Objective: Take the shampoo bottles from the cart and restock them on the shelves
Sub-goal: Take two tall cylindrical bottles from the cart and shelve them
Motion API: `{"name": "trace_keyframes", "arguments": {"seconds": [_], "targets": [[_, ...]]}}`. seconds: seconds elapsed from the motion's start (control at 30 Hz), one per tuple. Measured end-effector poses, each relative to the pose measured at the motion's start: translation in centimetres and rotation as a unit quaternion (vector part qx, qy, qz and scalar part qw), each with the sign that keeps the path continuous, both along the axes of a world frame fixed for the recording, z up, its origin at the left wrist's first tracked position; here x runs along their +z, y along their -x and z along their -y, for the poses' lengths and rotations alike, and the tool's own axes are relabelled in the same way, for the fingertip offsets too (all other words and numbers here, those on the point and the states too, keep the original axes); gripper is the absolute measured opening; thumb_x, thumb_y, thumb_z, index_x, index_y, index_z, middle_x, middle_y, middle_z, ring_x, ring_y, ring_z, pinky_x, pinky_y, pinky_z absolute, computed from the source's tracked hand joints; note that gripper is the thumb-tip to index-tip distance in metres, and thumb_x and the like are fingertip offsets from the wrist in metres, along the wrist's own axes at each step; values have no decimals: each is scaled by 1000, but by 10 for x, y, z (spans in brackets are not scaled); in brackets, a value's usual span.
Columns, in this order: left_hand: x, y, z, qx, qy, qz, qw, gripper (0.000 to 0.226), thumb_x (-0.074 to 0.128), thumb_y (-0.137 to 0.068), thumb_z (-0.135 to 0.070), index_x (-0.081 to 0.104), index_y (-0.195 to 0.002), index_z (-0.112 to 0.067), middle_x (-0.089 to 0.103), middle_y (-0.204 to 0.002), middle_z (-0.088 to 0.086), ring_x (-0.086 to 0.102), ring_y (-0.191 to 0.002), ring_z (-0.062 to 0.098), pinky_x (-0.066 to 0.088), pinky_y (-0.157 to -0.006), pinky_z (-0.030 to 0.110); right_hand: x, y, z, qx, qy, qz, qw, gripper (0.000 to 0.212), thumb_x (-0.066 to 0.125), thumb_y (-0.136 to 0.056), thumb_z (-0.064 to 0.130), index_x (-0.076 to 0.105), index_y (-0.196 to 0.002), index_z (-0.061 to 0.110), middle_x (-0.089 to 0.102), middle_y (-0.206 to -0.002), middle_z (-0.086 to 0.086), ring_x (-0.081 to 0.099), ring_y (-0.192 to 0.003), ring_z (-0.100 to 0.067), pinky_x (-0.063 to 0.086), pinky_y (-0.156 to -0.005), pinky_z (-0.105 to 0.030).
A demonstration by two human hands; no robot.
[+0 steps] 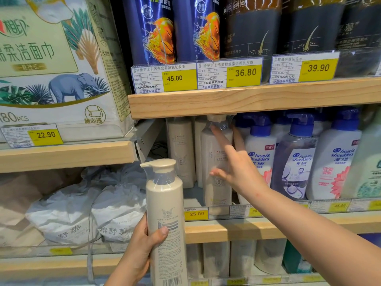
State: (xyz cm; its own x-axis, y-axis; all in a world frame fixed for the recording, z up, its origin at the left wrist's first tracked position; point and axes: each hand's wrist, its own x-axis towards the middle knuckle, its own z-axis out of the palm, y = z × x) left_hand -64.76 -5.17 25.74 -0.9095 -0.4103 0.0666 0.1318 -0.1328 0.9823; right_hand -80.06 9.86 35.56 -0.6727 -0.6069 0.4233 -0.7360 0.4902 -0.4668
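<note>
Head view: the left hand (142,246) grips a beige bottle (165,213) low on its body, thumb across the label and fingers wrapped behind, holding it upright in front of the shelf edge (237,230), just left of the 25.00 tag (195,213). It is not yet on the shelf.

The right hand (233,164) reaches in with fingers straight and spread, released, resting against a second beige bottle (216,162) already standing near the shelf's front edge. This shelved bottle sits just left of the blue-capped bottles (261,145), its cap close under the upper shelf (226,100).

Risks, as I judge them: a push from flat fingers could tip the shelved bottle back into the row behind or sideways against the blue-capped ones. The held bottle, gripped low, is top-heavy and its pump could catch the upper shelf going in.
</note>
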Motion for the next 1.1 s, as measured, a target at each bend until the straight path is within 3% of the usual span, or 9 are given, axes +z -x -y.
{"name": "trace_keyframes", "arguments": {"seconds": [0.1,0.17,0.23,0.3,0.53,0.67,0.8,0.87,1.1], "targets": [[2,1,-2,1,-1,-1,1000,107,87,-1,-47,54,-94,-6,73,-70,9,70,-62,17,53,-49,23,-3,-1,1,8,4,-9,1000,72,63,-82,24,23,-142,18,48,-106,-21,51,-89,-29,43,-79,-35],[3,0,-2,2,-5,0,1000,107,87,-1,-47,54,-95,-7,74,-70,8,70,-62,16,53,-49,23,-6,-4,1,15,7,-18,1000,80,61,-85,21,6,-141,39,46,-99,-20,50,-86,-33,43,-77,-36],[4,1,-3,3,-8,4,1000,107,87,-1,-47,54,-95,-8,74,-70,8,70,-62,16,53,-49,23,-10,-8,0,22,35,-42,998,90,60,-85,10,-9,-122,55,32,-133,-25,52,-99,-36,44,-82,-37],[4,1,-3,3,-8,8,1000,107,87,-1,-47,54,-95,-8,74,-69,7,70,-62,16,53,-49,23,-13,-11,-2,23,52,-69,996,90,58,-85,3,-9,-118,53,7,-150,-17,43,-118,-33,40,-89,-33],[6,-3,-7,7,15,1,1000,106,85,-4,-51,54,-97,-12,74,-74,4,70,-66,15,53,-52,22,-41,-21,-14,79,120,-81,986,68,52,-85,22,15,-138,41,14,-146,5,11,-136,-13,5,-108,-14],[19,-7,-12,13,22,-26,999,104,85,-3,-52,54,-94,-11,74,-72,1,70,-65,12,53,-52,20,-45,-40,-19,164,127,-19,978,54,47,-79,40,32,-131,42,30,-138,19,25,-128,6,17,-105,-4],[42,-7,-21,1,26,-69,997,101,85,-6,-52,55,-95,-14,75,-75,0,70,-67,11,52,-52,20,-27,-62,-15,246,94,196,945,60,65,-72,47,26,-116,55,37,-135,20,39,-121,6,36,-103,-15],[53,-5,-26,-13,20,-86,996,99,87,-9,-50,56,-96,-15,75,-78,1,70,-69,13,53,-53,21,-18,-69,-12,265,81,249,928,57,68,-74,37,30,-112,55,45,-129,21,44,-119,6,39,-103,-24],[69,-2,-32,-58,-18,-90,994,93,89,-15,-45,59,-98,-13,75,-82,4,71,-74,16,55,-56,24,-10,-73,-6,279,68,267,920,96,79,-66,13,14,-132,38,50,-112,29,50,-103,19,44,-82,-5]]}}
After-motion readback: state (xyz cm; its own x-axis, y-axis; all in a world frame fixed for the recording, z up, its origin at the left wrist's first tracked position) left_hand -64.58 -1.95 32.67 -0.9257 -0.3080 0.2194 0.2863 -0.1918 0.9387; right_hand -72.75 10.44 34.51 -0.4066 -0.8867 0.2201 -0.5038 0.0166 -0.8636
